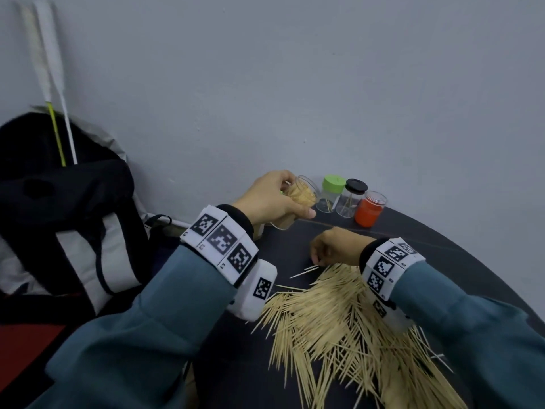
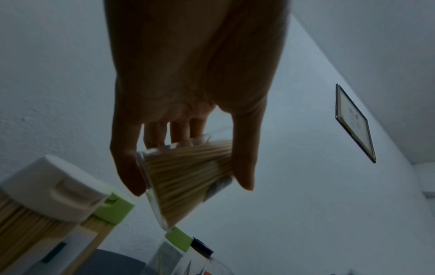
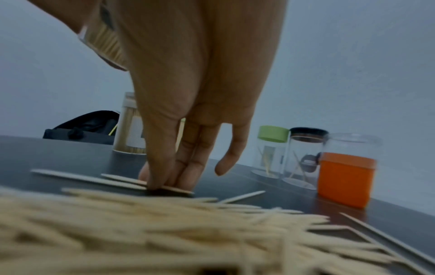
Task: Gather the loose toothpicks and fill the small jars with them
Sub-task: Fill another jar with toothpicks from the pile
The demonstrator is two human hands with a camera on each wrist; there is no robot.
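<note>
Head view: left hand [image 1: 272,199] clamps one filled jar [image 1: 303,192]; right hand [image 1: 336,246] pinches toothpicks [image 1: 312,268]; three jars [image 1: 351,202] stand.

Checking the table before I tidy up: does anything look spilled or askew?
Yes. A big heap of loose toothpicks lies scattered across the dark table, a few strays apart. The left hand holds a clear jar of toothpicks tilted, not upright.
</note>
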